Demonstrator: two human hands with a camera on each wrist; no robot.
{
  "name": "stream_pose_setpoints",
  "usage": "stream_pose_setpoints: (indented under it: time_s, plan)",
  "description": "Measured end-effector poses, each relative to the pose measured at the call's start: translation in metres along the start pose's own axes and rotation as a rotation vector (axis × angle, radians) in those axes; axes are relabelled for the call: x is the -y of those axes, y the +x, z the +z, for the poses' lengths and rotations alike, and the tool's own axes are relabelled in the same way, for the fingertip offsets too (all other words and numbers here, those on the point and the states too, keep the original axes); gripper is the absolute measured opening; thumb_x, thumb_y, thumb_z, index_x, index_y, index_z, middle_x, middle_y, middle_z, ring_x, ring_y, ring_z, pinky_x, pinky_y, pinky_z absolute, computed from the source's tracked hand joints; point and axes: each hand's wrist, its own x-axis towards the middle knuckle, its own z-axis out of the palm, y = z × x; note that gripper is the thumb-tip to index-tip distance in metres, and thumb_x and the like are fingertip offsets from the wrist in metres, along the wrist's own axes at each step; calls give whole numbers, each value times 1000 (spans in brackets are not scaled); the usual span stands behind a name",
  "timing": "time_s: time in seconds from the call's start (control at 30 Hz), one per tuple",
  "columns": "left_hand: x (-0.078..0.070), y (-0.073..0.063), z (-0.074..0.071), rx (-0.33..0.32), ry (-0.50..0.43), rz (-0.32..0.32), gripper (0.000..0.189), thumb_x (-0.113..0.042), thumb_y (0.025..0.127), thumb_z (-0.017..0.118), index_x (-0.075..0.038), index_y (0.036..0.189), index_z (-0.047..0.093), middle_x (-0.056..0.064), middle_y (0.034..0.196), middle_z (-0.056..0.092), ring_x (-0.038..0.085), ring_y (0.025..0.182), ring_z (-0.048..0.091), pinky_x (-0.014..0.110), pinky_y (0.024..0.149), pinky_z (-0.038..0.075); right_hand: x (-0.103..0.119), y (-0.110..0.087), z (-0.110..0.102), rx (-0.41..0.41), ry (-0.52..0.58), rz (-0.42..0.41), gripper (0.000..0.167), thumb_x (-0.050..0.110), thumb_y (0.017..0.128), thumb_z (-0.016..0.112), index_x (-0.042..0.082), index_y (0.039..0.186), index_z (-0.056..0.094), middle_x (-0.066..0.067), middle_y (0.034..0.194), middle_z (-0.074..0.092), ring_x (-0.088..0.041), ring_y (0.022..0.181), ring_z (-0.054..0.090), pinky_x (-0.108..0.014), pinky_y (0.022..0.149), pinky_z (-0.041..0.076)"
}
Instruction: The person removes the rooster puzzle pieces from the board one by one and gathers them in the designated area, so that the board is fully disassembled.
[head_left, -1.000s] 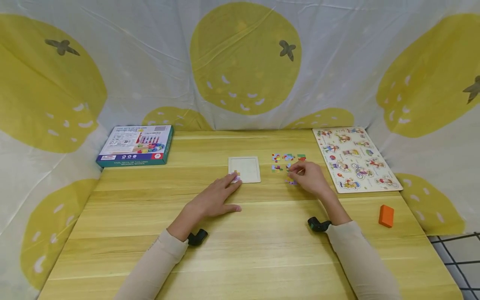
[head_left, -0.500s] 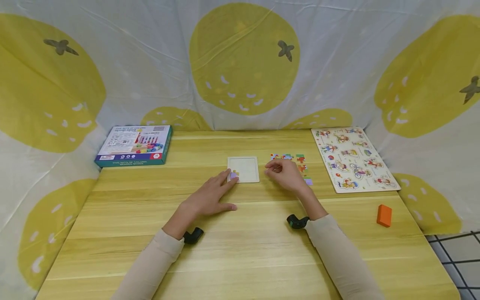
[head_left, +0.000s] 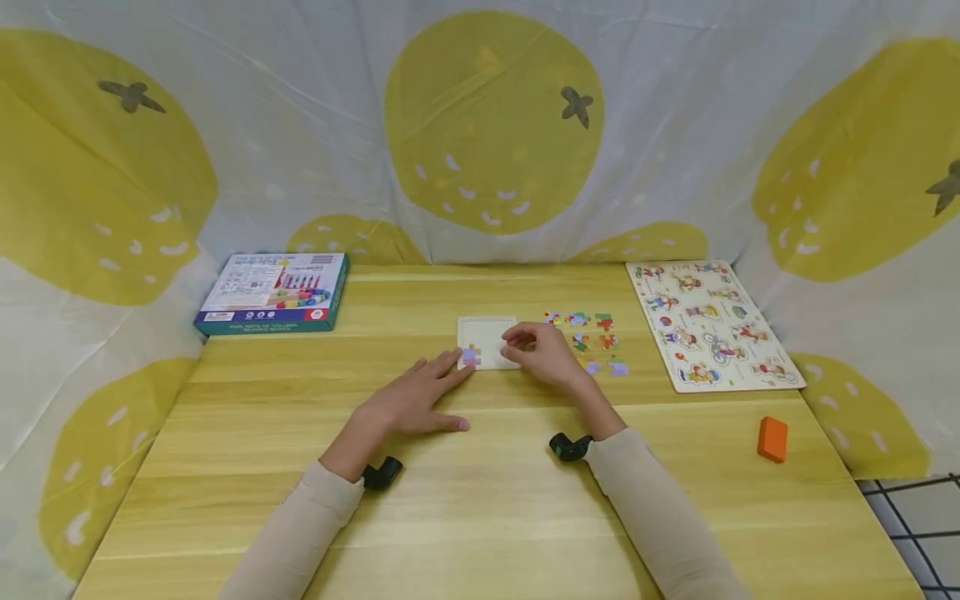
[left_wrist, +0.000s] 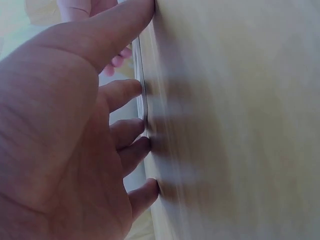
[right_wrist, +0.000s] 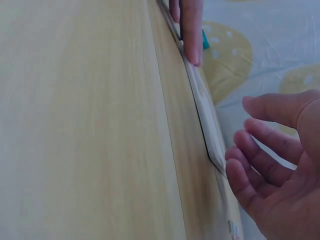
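A small pale square puzzle tray [head_left: 495, 325] lies mid-table in the head view, with a purple-and-yellow jigsaw piece [head_left: 471, 355] in its near-left corner. My left hand [head_left: 411, 398] is palm down with fingers spread. Its fingertips reach the tray's left edge, beside that piece. Over the tray's right side is my right hand [head_left: 546, 357], fingers loosely bent. In the right wrist view its thumb [right_wrist: 275, 107] stands slightly apart from the fingers, and nothing shows between them. Right of this hand lie several loose jigsaw pieces [head_left: 604, 322]; the hand may cover others.
At the back left is a flat boxed set [head_left: 273, 292] with a colourful lid. A picture puzzle board [head_left: 712, 325] lies at the back right, with an orange block [head_left: 772, 439] in front of it. A lemon-patterned cloth [head_left: 495, 117] hangs behind the table.
My right hand has moved left, from among the loose jigsaw pieces to the tray's right side. My left hand has drawn slightly left, uncovering more of the piece in the tray.
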Motion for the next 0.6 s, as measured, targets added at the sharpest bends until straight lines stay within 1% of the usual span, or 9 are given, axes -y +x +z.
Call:
stream_pose_setpoints:
  time_s: [0.13,0.23,0.37,0.47,0.6]
  plan:
    - [-1,-1,0,2,-1,6,92,-64,93,64,-23,166,24,11,175,9,34,160,15,58,129,13,2,3,6,11,0,-11,27,21,96,75,6,118,74,-7,105,74,-20,97,69,-40,91,58]
    - [-1,-1,0,-2,-1,5,95,-67,92,64,-23,166,24,11,175,9,34,161,15,58,129,13,5,6,10,24,-6,-16,27,21,96,74,5,119,74,-7,106,74,-21,97,69,-40,91,58]
    - [0,0,1,9,0,-1,104,-74,87,65,-22,166,23,10,175,8,33,161,11,58,129,12,8,10,15,46,-17,-19,27,19,97,73,5,120,74,-8,105,75,-21,97,69,-39,90,58]
    - [0,0,1,26,17,-11,111,-78,82,66,-24,167,19,7,175,5,30,162,8,56,130,11,10,13,19,63,-28,-25,28,18,97,72,4,121,73,-7,105,75,-20,96,68,-37,88,57]
    - [1,0,3,32,36,-13,115,-81,79,67,-25,167,17,6,175,3,29,162,8,55,130,11,12,17,23,76,-41,-29,28,17,98,71,4,123,73,-7,106,74,-19,95,68,-35,86,57]
